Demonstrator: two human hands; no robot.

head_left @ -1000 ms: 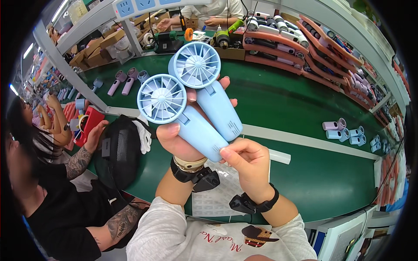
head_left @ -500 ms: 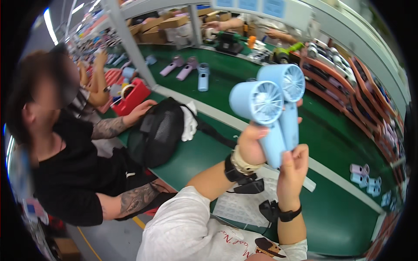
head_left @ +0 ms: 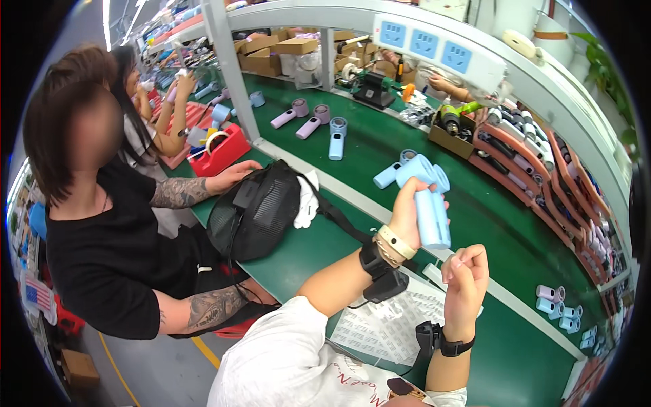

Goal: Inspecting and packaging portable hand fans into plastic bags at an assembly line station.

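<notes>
My left hand [head_left: 408,216] is wrapped round two light-blue handheld fans [head_left: 432,220], held side by side above the bench with their round heads pointing away. Just to the right, my right hand [head_left: 466,275] is off the fans, its fingers curled in and nothing visible in them. Beyond the held pair another light-blue fan [head_left: 387,176] lies on the green bench, its head partly hidden. Farther back rest a blue fan [head_left: 336,144] and two purple fans [head_left: 310,127]. A printed white sheet [head_left: 380,325] lies under my forearms.
A black mesh bag [head_left: 256,216] sits at left, beside a co-worker [head_left: 102,251] whose hand touches it. Behind it stands a red tape dispenser [head_left: 220,152]. Orange racks [head_left: 525,173] curve along the right, with several fans [head_left: 559,305] nearer. A grey rail [head_left: 498,271] crosses the bench.
Both fans have come down and tipped away from me, now only in my left hand. My right hand has let go of them and curled. The view has shifted, showing the blue fan behind.
</notes>
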